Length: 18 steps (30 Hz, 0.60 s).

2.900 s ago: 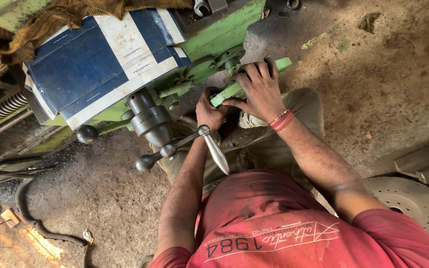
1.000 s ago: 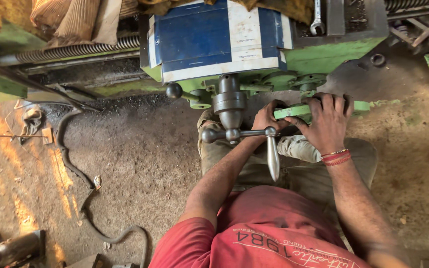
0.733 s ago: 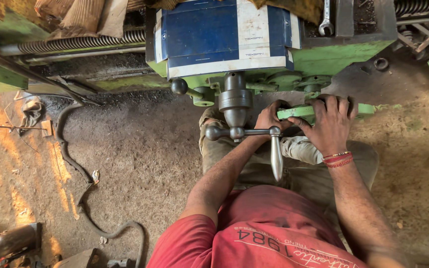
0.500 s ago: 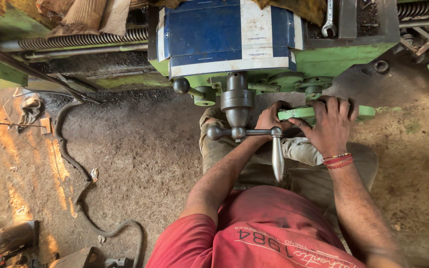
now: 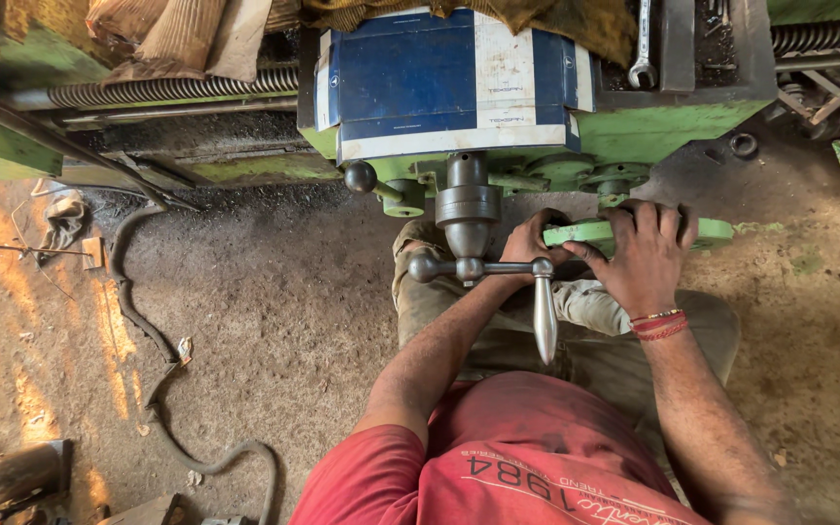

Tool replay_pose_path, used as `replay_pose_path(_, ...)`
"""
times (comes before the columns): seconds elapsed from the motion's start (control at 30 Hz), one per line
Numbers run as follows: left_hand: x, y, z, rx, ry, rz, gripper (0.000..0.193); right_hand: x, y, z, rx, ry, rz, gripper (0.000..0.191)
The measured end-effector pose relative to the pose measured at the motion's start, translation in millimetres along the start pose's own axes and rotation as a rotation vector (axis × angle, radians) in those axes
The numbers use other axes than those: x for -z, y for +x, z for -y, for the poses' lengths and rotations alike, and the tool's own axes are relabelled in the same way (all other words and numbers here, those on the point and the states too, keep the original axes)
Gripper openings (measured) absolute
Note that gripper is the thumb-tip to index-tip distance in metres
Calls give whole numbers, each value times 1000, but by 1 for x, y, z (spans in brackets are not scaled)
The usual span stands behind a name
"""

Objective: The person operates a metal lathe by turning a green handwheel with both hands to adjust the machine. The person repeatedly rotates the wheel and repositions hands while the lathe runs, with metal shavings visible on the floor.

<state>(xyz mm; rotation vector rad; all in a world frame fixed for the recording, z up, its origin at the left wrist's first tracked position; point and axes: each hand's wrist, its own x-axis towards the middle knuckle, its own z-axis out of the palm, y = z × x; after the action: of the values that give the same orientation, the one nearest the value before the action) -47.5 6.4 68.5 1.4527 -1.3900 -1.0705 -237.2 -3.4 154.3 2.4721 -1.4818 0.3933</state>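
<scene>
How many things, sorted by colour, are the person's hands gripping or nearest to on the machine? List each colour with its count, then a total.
Green: 1, the lever under the right hand
Grey metal: 1, the crank handle by the left hand
Blue and white: 1, the panel
Total: 3

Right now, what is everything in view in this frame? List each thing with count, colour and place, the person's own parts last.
machine carriage: one, green, top centre
panel: one, blue and white, on the machine's front
crank handle: one, bare steel, hanging below the panel
ball-end lever: one, dark, left of the crank hub
green lever: one, light green, under the right hand
spanner: one, steel, on top of the machine
lead screw: one, dark, upper left
hose: one, dark, on the dirt floor at left
left hand: one, by the crank hub
right hand: one, red bands at wrist, gripping the green lever
</scene>
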Motion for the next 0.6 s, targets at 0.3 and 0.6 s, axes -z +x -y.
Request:
replay_pose_path(0.3,1,-1,0,-2,-27,-6,61,4,3,5,-1,-6,17,87)
replay_pose_path(0.6,-1,-2,3,-42,-39,-25,52,16,6,11,9,76,-58,74)
